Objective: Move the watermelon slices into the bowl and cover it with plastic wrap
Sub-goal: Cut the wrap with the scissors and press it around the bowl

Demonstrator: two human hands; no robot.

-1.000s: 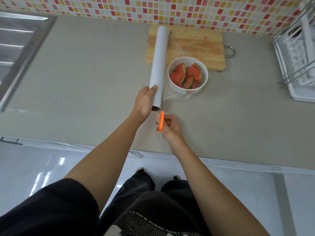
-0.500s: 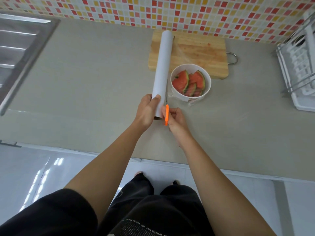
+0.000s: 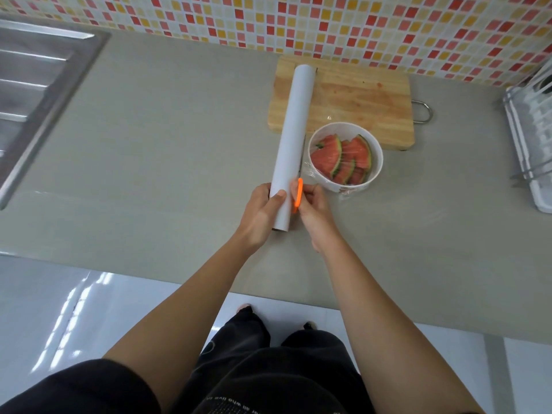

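Compared with a second ago, the right hand is sitting closer to the roll, its orange tool now lying right against the roll's near end instead of below it. The bowl is keeping its place.

The grey counter is carrying everything. The wooden cutting board is lying against the tiled wall, with red stains on its surface. The long white roll is stretching from the board's left end toward the person, just beside the bowl's left rim. The white bowl is standing at the board's near edge, holding the watermelon slices; clear plastic wrap is stretching over them and bunching along the bowl's near side.

The left hand is closing around the roll's near end, thumb across the top, fingers curled underneath. The right hand is pinching the orange tool between thumb and curled fingers, holding it edge-on beside the roll; whether it is a cutter or scissors cannot be told. The two hands are nearly touching across the roll.
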